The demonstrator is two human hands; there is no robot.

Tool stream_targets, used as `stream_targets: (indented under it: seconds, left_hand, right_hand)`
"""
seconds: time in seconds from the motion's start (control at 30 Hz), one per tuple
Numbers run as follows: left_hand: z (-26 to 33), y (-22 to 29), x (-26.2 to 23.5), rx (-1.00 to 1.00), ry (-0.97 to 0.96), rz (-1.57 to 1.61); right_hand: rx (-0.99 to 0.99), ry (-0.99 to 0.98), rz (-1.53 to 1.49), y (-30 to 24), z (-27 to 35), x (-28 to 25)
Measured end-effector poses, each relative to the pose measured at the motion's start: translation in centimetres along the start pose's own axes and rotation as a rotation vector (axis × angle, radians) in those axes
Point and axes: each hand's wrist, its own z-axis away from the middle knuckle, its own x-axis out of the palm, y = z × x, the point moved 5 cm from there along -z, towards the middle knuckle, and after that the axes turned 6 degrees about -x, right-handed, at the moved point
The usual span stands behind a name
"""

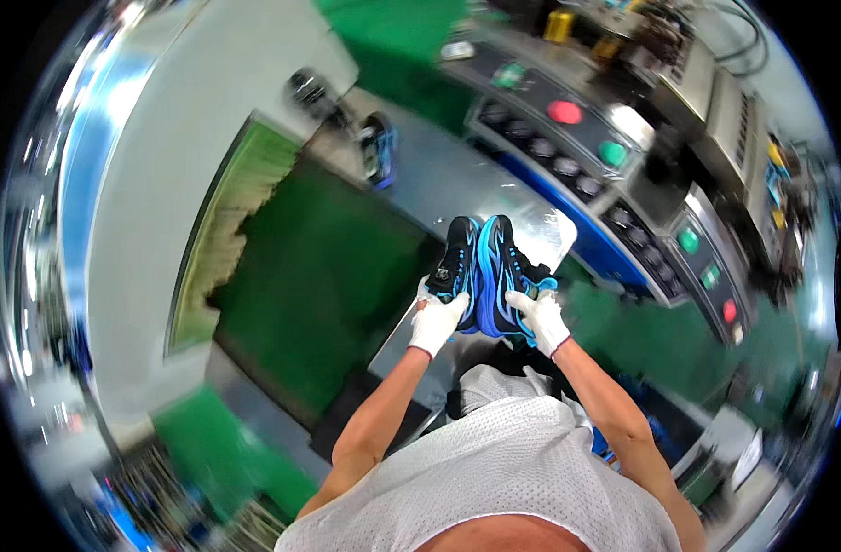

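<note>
Both my hands had white gloves on, and each one was wrapped around a shoe. My left hand [437, 317] was curled shut on the black shoe [457, 262], with my fingers on its side near the heel end. My right hand [540, 316] was curled shut on the blue shoe [497, 271] the same way. The 2 shoes were pressed side by side, touching, with their toes pointing away from me. I held them just above a shiny metal plate [540, 230], out in front of my chest.

On my left was a dark green belt [319, 285] with a frayed yellowish curtain [232, 212] at its far side. 1 more blue and black shoe [380, 147] lay far off on the grey table [439, 170], well apart from my hands. On my right was a control panel [577, 147] with a red button [564, 112], a green button [612, 153] and a row of dark knobs. More green and red buttons sat on a second panel [710, 267] farther right. I wore a white mesh shirt [503, 469], and my arms were bare.
</note>
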Motion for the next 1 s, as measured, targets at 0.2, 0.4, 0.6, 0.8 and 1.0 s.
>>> stream_targets:
  seconds: [0.2, 0.4, 0.6, 0.8, 1.0]
  left_hand:
    - [8.6, 12.6, 11.5, 0.381, -0.644, 0.16]
    - [26.3, 22.6, 21.3, 0.974, -0.753, -0.514]
    - [49.0, 26.2, 33.7, 1.196, -1.407, -0.347]
    - [71.8, 29.5, 45.9, 1.639, -1.449, -0.563]
    - [83.4, 25.6, 59.5, 1.852, -1.23, -0.283]
  right_hand:
    - [0.094, 0.411, -0.263, 8.0, 10.8, -16.4]
    - [-0.201, 1.11, -0.826, 18.5, 25.6, -26.4]
    - [-0.347, 1.778, -1.117, 27.3, 42.9, -32.8]
    - [0.669, 2.02, -0.414, 35.5, 57.3, -42.8]
    - [0.716, 1.873, -0.332, 47.5, 61.7, -57.0]
